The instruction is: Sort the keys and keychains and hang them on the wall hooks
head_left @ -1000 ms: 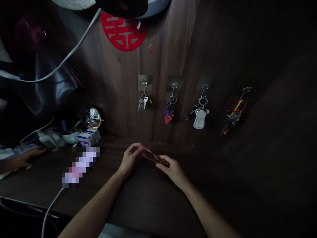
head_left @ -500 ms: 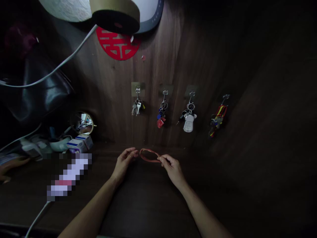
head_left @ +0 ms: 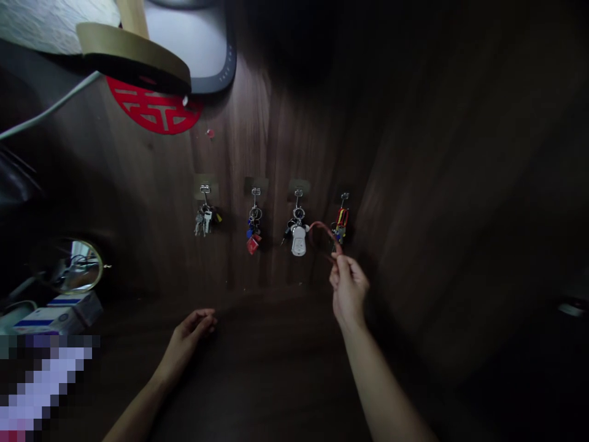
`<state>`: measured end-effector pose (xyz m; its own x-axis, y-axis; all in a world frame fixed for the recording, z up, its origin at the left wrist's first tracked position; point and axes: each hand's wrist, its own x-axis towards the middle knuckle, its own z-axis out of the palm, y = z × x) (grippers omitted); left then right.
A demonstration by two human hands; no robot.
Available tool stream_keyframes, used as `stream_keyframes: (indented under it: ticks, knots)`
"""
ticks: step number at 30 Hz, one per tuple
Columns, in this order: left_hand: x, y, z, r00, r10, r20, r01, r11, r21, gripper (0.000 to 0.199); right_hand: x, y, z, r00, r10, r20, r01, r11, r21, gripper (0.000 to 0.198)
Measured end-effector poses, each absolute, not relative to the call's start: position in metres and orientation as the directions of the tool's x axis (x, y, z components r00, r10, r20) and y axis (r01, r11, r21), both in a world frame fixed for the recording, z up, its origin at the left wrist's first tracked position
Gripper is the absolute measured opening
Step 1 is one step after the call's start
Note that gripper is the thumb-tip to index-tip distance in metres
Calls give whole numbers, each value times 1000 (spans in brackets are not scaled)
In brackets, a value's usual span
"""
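My right hand (head_left: 350, 288) is raised and closed on one end of a thin reddish-brown loop of strap (head_left: 327, 228). The loop arches up and left from the fingers, in front of the gap between a key bunch with a white fob (head_left: 299, 240) and a key bunch with a red and yellow strap (head_left: 341, 220). Lower left, my left hand (head_left: 191, 334) hovers over the dark tabletop (head_left: 257, 368), fingers curled together, with nothing visible in it. Silver keys (head_left: 205, 221) and a key bunch with a red tag (head_left: 253, 242) hang farther left.
Several metal hooks (head_left: 256, 191) line the dark wood panel. A round mirror (head_left: 85, 265) and small boxes (head_left: 59, 316) stand at left. A lamp base (head_left: 133, 58), white cable (head_left: 50, 110) and red paper cutout (head_left: 161, 113) are at upper left.
My right hand has risen and moved right with the loop, toward the hanging keys. My left hand has drawn away to the lower left, fingers more curled. The view has swung right.
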<state>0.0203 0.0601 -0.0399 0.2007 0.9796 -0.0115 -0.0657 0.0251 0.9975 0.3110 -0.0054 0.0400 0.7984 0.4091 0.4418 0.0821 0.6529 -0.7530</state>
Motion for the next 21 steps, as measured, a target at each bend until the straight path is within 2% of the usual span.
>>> stream_keyframes:
  ticks: [4, 10, 15, 21]
  knots:
    - [22, 60, -41, 218, 976, -2, -40, 11, 999, 50, 340, -1, 74, 837, 326, 440, 87, 714, -695, 26]
    - [22, 60, -41, 227, 974, 7, -19, -3, 1000, 46, 372, 24, 95, 890, 296, 347, 36, 712, -701, 22]
    - [20, 60, -42, 231, 973, 14, -33, -6, 999, 43, 383, 38, 86, 925, 291, 244, -8, 657, -753, 18]
    - [21, 59, -41, 214, 976, 29, -32, -22, 999, 41, 385, 41, 55, 922, 334, 197, -58, 622, -781, 22]
